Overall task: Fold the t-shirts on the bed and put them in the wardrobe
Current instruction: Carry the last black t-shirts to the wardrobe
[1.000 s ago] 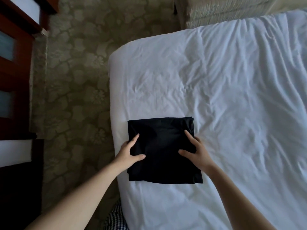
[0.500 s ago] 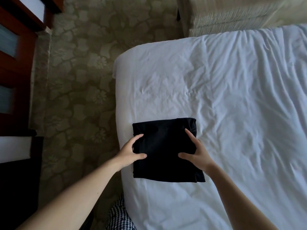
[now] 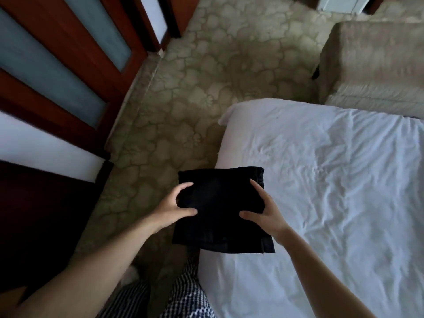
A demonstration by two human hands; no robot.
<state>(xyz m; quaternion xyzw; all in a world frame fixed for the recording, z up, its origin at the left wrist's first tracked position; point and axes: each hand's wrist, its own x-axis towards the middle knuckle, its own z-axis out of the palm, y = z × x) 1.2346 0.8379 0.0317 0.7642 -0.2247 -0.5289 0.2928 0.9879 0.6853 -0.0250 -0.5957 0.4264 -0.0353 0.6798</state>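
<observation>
Folded black t-shirt (image 3: 220, 207) lifted off bed (image 3: 332, 203) toward wardrobe (image 3: 57, 72), left hand (image 3: 171, 207) and right hand (image 3: 266, 214) pinching its sides

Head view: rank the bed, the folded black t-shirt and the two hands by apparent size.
1. bed, even though the frame crops it.
2. folded black t-shirt.
3. left hand and right hand: about alike, so not ranked against each other.
</observation>
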